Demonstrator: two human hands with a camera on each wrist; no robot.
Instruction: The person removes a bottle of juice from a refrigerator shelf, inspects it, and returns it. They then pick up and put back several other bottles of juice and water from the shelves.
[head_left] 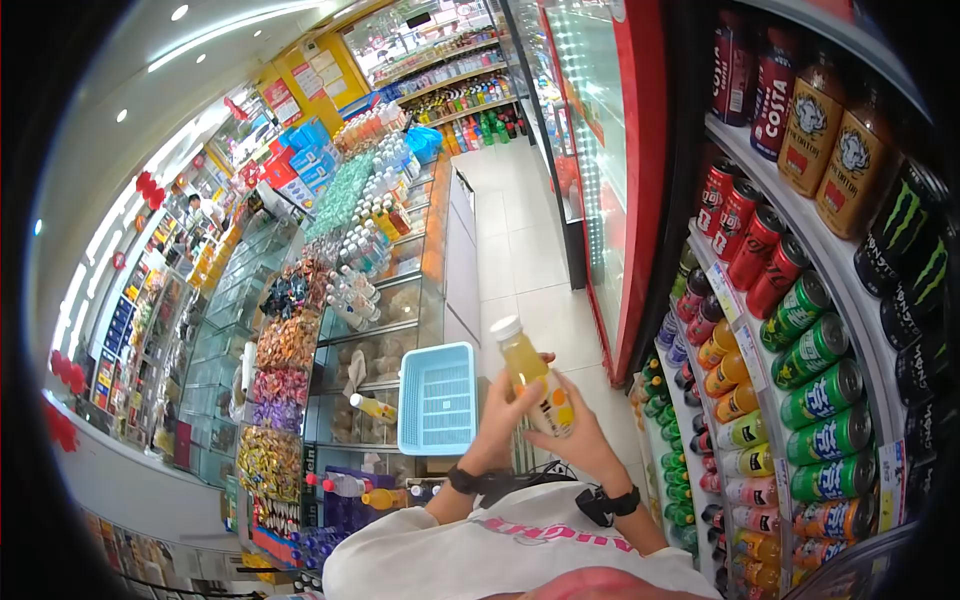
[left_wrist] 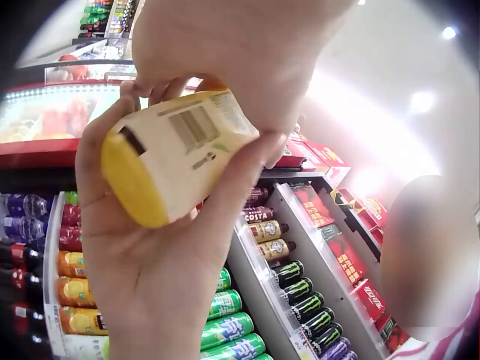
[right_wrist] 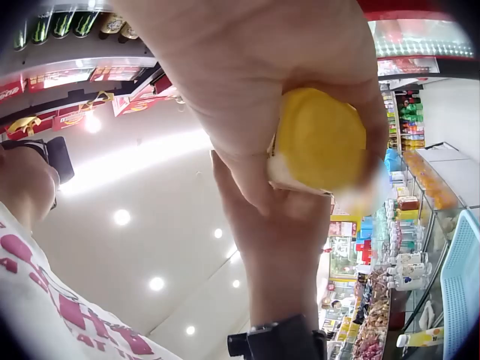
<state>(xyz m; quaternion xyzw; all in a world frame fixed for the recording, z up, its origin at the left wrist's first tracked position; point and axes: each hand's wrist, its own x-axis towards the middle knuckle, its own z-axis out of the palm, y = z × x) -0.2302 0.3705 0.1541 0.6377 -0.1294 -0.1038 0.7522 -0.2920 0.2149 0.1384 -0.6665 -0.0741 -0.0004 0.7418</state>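
Note:
A small bottle of yellow juice (head_left: 524, 362) with a white cap stands tilted between both hands in front of the torso. My left hand (head_left: 497, 415) grips it from the left side, thumb along the label. My right hand (head_left: 583, 432) holds it round the lower part from the right. In the left wrist view, a barcode label (left_wrist: 191, 129) and the yellow base show between the hands. The right wrist view faces the yellow base (right_wrist: 321, 139), with fingers wrapped about it. A light blue plastic basket (head_left: 438, 446) sits on the counter's edge, just left of the hands.
Left of the basket lies another yellow bottle (head_left: 373, 407) with a white cap. Bottles and packaged snacks (head_left: 285, 345) line the glass counter. Shelves of drink cans (head_left: 815, 350) rise close on the right. A tiled aisle (head_left: 510, 240) runs ahead past a red-framed cooler (head_left: 640, 180).

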